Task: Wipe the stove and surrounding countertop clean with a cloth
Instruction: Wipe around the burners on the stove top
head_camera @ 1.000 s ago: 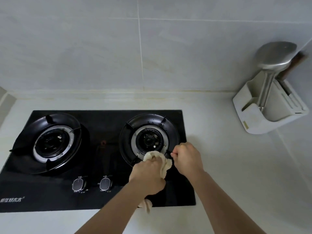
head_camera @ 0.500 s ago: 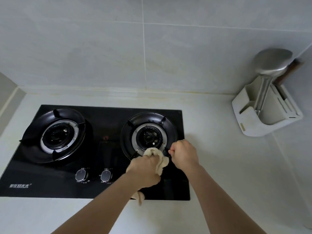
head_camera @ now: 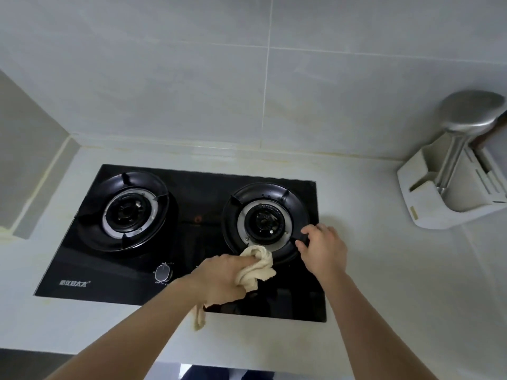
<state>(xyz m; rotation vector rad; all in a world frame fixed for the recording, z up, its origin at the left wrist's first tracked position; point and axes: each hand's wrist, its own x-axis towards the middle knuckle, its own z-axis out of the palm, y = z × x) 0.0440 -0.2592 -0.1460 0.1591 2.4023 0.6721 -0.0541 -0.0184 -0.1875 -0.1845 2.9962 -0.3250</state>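
Observation:
A black glass two-burner stove [head_camera: 197,198] is set into a pale countertop [head_camera: 384,270]. My left hand [head_camera: 222,278] grips a bunched beige cloth [head_camera: 256,266] and presses it against the near rim of the right burner's pan support [head_camera: 277,193]. A tail of the cloth hangs below my wrist over the stove's front edge. My right hand [head_camera: 323,248] holds the right side of that pan support, with thumb and fingers curled over its rim. The left burner [head_camera: 126,211] is uncovered.
One control knob [head_camera: 163,273] shows in front of the burners; my left hand hides its neighbour. A white utensil holder [head_camera: 450,196] with a steel ladle stands at the back right by the tiled wall. A raised ledge borders the counter at the left.
The camera has shifted, so the stove sits further right and lower in view. My right hand has moved from the support's near prong to its right rim. The cloth stays at the burner's near edge.

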